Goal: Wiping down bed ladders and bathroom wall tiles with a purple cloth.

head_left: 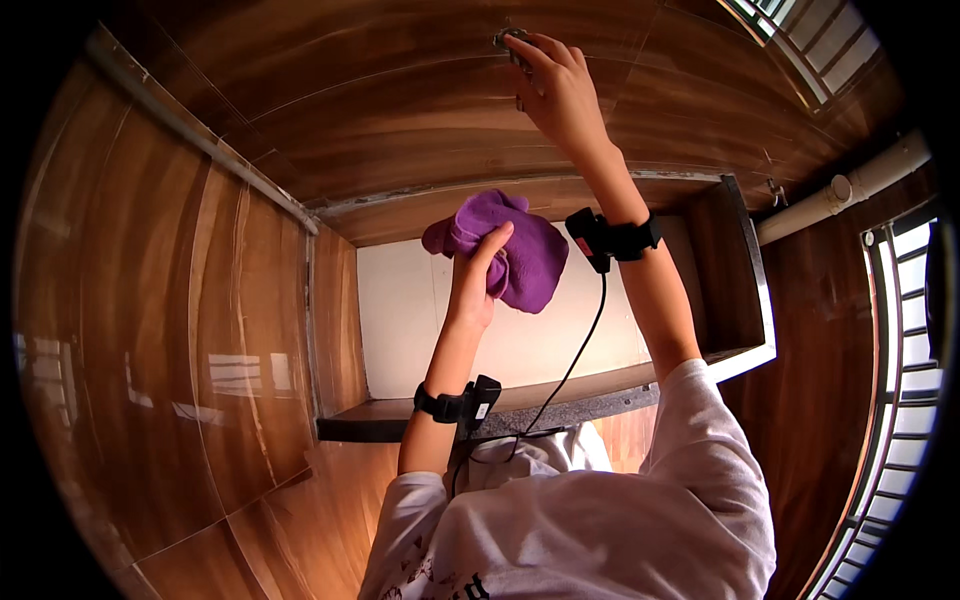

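A bunched purple cloth [536,259] is held in my left hand [480,274], the thumb lying over it, above a basin [405,330] with a pale floor. Farther up, my right hand [559,90] is at a metal tap [511,37] on the brown tiled wall, its fingers on the top of the fitting. My hand hides part of the tap's body. Both wrists wear black straps with small boxes, joined by a black cable.
The basin has a dark stone front edge [570,409] and a raised right wall. A pale pipe [810,206] and a second small tap [777,192] are on the right. Barred windows [911,330] stand at the right. Tiled wall [255,315] closes the left side.
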